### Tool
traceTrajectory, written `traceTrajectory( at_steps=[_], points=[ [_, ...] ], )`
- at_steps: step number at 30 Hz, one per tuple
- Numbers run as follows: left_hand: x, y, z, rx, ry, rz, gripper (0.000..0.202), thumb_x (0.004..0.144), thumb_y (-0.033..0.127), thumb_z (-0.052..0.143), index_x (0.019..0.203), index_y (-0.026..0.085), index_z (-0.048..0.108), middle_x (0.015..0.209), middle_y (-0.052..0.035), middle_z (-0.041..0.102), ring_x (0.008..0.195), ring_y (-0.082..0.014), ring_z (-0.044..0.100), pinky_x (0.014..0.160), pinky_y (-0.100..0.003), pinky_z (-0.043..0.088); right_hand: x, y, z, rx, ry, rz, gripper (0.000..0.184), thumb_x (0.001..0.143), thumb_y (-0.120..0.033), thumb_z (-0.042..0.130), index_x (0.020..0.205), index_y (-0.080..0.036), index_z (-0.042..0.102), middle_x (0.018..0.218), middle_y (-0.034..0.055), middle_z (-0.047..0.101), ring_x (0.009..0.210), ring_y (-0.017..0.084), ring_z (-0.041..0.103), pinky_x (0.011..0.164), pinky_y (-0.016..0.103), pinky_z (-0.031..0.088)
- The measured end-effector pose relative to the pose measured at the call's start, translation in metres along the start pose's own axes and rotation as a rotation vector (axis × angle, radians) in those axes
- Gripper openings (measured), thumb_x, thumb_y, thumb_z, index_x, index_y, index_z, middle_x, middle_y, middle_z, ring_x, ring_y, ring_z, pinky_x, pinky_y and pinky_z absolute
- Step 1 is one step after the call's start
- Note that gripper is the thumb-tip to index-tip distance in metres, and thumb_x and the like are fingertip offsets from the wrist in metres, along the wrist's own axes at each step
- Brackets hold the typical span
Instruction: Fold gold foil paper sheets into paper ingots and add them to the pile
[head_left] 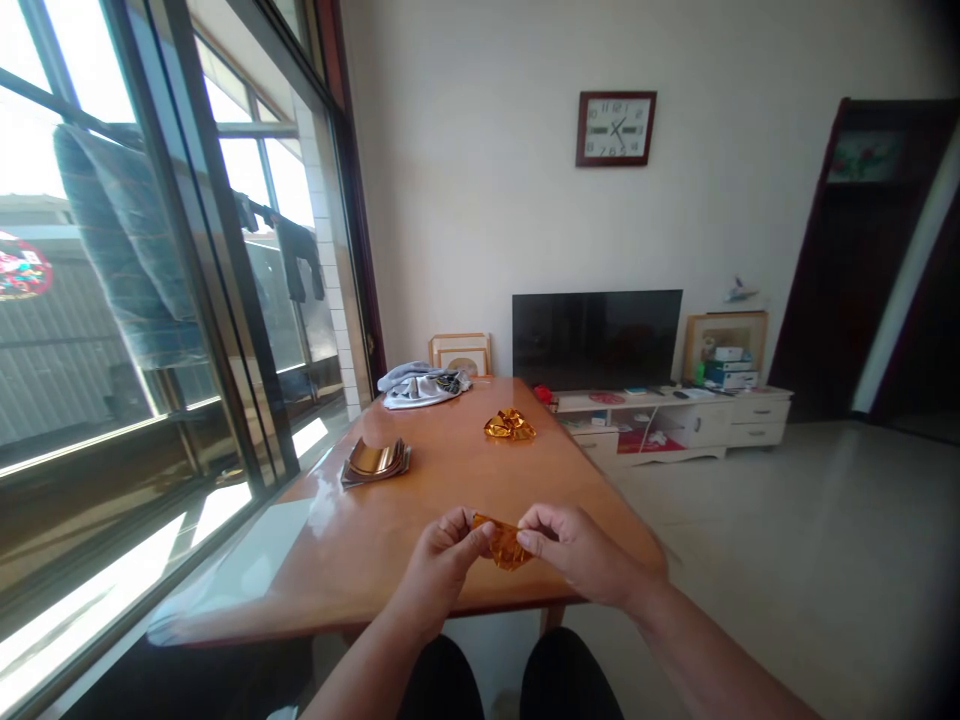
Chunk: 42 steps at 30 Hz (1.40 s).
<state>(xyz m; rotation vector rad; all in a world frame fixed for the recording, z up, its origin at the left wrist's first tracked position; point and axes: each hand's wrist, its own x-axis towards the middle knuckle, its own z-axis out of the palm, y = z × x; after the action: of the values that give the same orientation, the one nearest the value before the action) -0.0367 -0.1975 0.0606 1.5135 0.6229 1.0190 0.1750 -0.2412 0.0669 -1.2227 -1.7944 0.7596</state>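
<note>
A crinkled piece of gold foil paper [508, 548] is stretched between my two hands, over the near edge of the wooden table. My left hand [452, 545] pinches its left end between thumb and fingers. At the other end, my right hand [559, 545] grips the foil the same way. Farther back on the table lie some folded gold foil pieces [510, 425]. To the left sits a curved stack of shiny gold foil sheets [375, 460].
Crumpled grey and white cloth [424, 385] lies on the table's [442, 480] far end. Windows [225, 250] run along the left side. Beyond the table stand a television [598, 340] and a low white cabinet [712, 420]. My knees [574, 675] are below the near edge.
</note>
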Motion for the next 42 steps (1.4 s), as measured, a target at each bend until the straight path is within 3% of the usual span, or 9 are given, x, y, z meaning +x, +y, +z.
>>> traceTrajectory(
  at_steps=[10, 12, 16, 24, 30, 36, 42],
  points=[
    [-0.02, 0.005, 0.006, 0.058, 0.009, -0.005, 0.029, 0.086, 0.042, 0.069, 0.079, 0.015, 0.067, 0.074, -0.002, 0.064, 0.071, -0.0142, 0.055, 0.07, -0.026, 0.043, -0.013, -0.012, 0.007, 0.13, -0.115, 0.049, 0.024, 0.09, -0.041, 0.063, 0.099, -0.018, 0.067, 0.093, 0.0027, 0.069, 0.083, 0.017, 0.061, 0.07, 0.025, 0.047],
    [-0.02, 0.005, 0.008, 0.071, 0.001, 0.007, 0.028, 0.087, 0.041, 0.069, 0.078, 0.015, 0.067, 0.073, -0.0016, 0.063, 0.071, -0.014, 0.055, 0.069, -0.026, 0.043, -0.013, -0.016, 0.01, 0.124, -0.088, 0.044, 0.025, 0.09, -0.043, 0.062, 0.094, -0.018, 0.067, 0.089, 0.0024, 0.069, 0.081, 0.017, 0.061, 0.069, 0.025, 0.046],
    [-0.022, 0.004, 0.01, 0.072, -0.026, -0.002, 0.027, 0.088, 0.041, 0.068, 0.08, 0.015, 0.068, 0.076, -0.0023, 0.065, 0.074, -0.0151, 0.056, 0.072, -0.027, 0.044, -0.015, -0.015, 0.014, 0.1, -0.024, 0.022, 0.03, 0.091, -0.045, 0.06, 0.081, -0.017, 0.064, 0.075, -0.0006, 0.062, 0.07, 0.014, 0.054, 0.063, 0.024, 0.042],
    [-0.033, 0.018, 0.007, -0.029, -0.1, -0.08, 0.026, 0.09, 0.04, 0.065, 0.096, 0.015, 0.072, 0.088, -0.0062, 0.069, 0.086, -0.0179, 0.06, 0.084, -0.029, 0.046, -0.021, -0.003, 0.013, 0.375, -0.095, 0.065, 0.038, 0.088, -0.053, 0.065, 0.08, -0.016, 0.058, 0.068, -0.0036, 0.049, 0.061, 0.009, 0.038, 0.055, 0.022, 0.029],
    [-0.038, 0.014, 0.003, -0.187, -0.085, -0.083, 0.022, 0.092, 0.034, 0.062, 0.102, 0.016, 0.069, 0.093, -0.0071, 0.067, 0.088, -0.0187, 0.063, 0.086, -0.032, 0.047, -0.022, -0.004, 0.019, 0.556, -0.112, 0.095, 0.037, 0.086, -0.049, 0.07, 0.081, -0.015, 0.057, 0.071, -0.0023, 0.051, 0.063, 0.009, 0.038, 0.058, 0.023, 0.029],
    [-0.039, 0.009, 0.002, -0.13, 0.021, -0.053, 0.02, 0.092, 0.037, 0.063, 0.088, 0.017, 0.062, 0.087, -0.0035, 0.065, 0.083, -0.0148, 0.059, 0.082, -0.028, 0.045, -0.02, -0.008, 0.024, 0.462, -0.063, 0.063, 0.037, 0.088, -0.05, 0.067, 0.079, -0.016, 0.057, 0.07, -0.0033, 0.048, 0.063, 0.01, 0.037, 0.057, 0.023, 0.029],
    [-0.038, 0.007, 0.0, -0.111, 0.053, -0.035, 0.021, 0.087, 0.036, 0.07, 0.086, 0.017, 0.061, 0.08, -0.0019, 0.063, 0.077, -0.014, 0.056, 0.077, -0.026, 0.044, -0.02, -0.006, 0.028, 0.384, -0.051, 0.032, 0.037, 0.09, -0.051, 0.064, 0.079, -0.016, 0.057, 0.071, -0.0032, 0.049, 0.065, 0.011, 0.04, 0.059, 0.023, 0.034]
  ],
)
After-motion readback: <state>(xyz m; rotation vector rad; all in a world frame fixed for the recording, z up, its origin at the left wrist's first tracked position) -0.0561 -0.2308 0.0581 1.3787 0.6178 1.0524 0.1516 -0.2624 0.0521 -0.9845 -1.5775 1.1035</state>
